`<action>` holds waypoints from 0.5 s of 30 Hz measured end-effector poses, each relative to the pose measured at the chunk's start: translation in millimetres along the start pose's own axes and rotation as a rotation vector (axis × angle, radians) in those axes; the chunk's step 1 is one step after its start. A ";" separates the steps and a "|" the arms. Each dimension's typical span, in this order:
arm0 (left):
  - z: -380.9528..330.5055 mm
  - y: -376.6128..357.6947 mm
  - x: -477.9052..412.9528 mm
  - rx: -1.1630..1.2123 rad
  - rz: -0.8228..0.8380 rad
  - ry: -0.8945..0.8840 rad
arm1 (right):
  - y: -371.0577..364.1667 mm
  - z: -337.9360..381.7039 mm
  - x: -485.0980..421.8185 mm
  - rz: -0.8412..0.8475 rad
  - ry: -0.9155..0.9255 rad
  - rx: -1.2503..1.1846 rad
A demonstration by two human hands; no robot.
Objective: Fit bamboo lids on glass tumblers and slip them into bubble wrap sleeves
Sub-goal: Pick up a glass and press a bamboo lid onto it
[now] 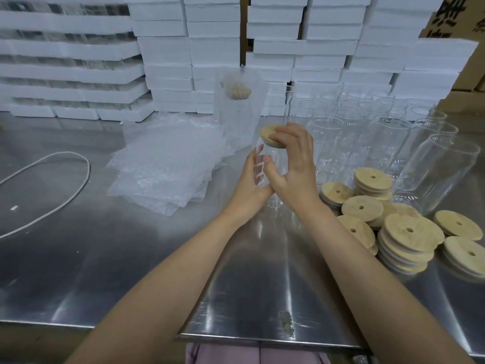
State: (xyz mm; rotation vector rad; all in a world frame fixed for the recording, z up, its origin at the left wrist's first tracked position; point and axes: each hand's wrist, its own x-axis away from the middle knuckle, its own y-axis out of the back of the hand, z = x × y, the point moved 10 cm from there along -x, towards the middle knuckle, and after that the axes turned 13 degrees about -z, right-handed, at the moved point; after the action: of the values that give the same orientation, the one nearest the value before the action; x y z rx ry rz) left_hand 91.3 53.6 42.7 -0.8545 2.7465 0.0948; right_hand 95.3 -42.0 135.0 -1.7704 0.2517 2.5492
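The left hand (253,177) wrapped the upright tumbler (265,166) above the counter (157,258); the right hand (294,156) pressed the bamboo lid (270,134) on top. The sleeves (168,164) lay leftward, nearer the left hand.

Over the steel tabletop (131,258) the left hand (252,177) wraps around a clear glass tumbler (270,166), tilted a little, while the right hand (296,158) presses a bamboo lid (270,135) onto its mouth. To the right lies a loose heap of bamboo lids (399,224), each with a small hole, and behind it a cluster of empty tumblers (367,132). A stack of bubble wrap sleeves (168,164) lies to the left, near a white cord (52,185). White foam boxes (301,48) are piled along the back.
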 end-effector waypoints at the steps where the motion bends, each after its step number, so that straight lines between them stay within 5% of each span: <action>1: -0.6 0.3 0.2 -0.017 0.015 -0.004 | -0.6 -1.3 0.1 -0.004 0.002 -0.003; 6: -18.0 10.2 -0.8 -0.307 0.100 -0.171 | -3.9 -12.6 9.2 -0.011 -0.067 -0.050; 11: -83.3 69.1 -7.9 -0.820 -0.418 -0.672 | -8.2 -27.8 30.5 0.095 -0.136 -0.052; 15: -102.5 115.2 -1.9 -1.057 -0.809 -0.659 | -14.7 -31.1 38.2 0.140 -0.200 -0.065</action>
State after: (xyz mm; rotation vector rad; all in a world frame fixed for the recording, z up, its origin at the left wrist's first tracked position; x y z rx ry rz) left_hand 4.1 135.4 140.2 -1.6843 1.4510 1.4132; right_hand 112.4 -34.8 87.1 -1.5530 0.3002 2.8383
